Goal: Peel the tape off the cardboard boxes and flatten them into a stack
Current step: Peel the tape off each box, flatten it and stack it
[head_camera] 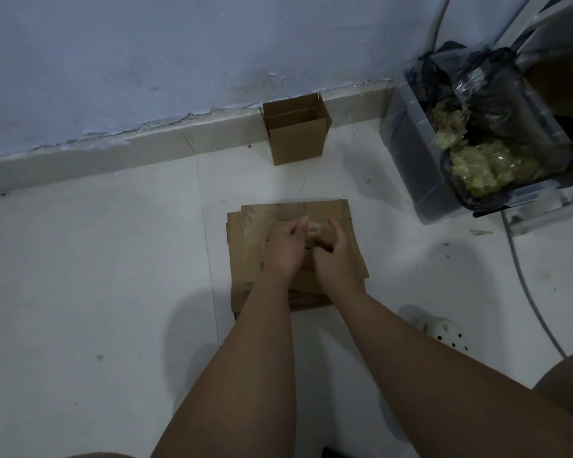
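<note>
**A:** What takes up the most room?

**B:** The pale tiled floor point(96, 259). Next is a clear bin point(407, 153) at the right, lined with a black bag point(497, 94) that holds yellowish wads of tape point(483, 166).

**A:** And the cardboard?

**B:** A flattened stack point(255, 259) lies mid-floor. The faint marks on its top sheet are too blurred to read. One open box point(295, 140) stands upright by the skirting, well apart.

**A:** The hands?

**B:** The left hand point(283, 252) and right hand point(336, 259) are over the stack, both pinching a strip of tape point(315, 228) between them.
</note>
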`<state>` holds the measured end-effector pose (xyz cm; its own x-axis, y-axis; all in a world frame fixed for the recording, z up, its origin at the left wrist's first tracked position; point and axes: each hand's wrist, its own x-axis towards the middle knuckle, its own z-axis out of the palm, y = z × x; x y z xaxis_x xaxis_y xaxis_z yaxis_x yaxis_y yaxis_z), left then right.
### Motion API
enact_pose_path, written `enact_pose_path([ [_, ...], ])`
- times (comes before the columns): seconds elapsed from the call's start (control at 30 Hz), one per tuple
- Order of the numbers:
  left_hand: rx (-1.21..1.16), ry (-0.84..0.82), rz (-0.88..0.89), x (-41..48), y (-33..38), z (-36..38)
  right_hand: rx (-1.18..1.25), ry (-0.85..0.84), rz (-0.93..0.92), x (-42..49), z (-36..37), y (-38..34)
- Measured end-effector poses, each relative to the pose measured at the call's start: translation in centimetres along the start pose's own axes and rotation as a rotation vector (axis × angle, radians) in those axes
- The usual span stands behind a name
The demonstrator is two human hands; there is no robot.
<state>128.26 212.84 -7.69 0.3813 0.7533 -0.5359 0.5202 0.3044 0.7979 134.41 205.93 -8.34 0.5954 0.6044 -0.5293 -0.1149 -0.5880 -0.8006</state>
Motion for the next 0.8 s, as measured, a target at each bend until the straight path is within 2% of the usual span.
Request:
enact_pose_path([
  [0.1,-0.134,-0.095,-0.036,0.2,0.1,-0.1,0.131,-0.059,0.048,0.7,0.0,-1.3],
  [0.2,-0.193,-0.065,-0.061,0.4,0.0,0.0,0.211,-0.09,0.077,0.9,-0.4,-1.5],
  [0.27,-0.188,-0.034,-0.077,0.4,-0.3,0.1,0.191,-0.037,0.077,1.0,-0.8,-1.2],
  [0.33,-0.278,-0.031,-0.105,0.1,-0.7,0.4,0.211,0.029,0.108,1.2,-1.1,-0.6],
  [0.5,-0.353,0.002,-0.131,-0.6,-1.4,1.3,0.403,0.166,0.244,1.7,-1.6,-0.3],
  [0.67,-0.34,0.05,-0.135,-0.3,-1.6,1.2,0.349,0.318,0.191,2.0,-1.7,-1.1],
  [0.8,-0.264,0.03,-0.095,-0.4,-2.0,1.4,0.268,0.377,0.173,2.6,-2.3,-2.2],
])
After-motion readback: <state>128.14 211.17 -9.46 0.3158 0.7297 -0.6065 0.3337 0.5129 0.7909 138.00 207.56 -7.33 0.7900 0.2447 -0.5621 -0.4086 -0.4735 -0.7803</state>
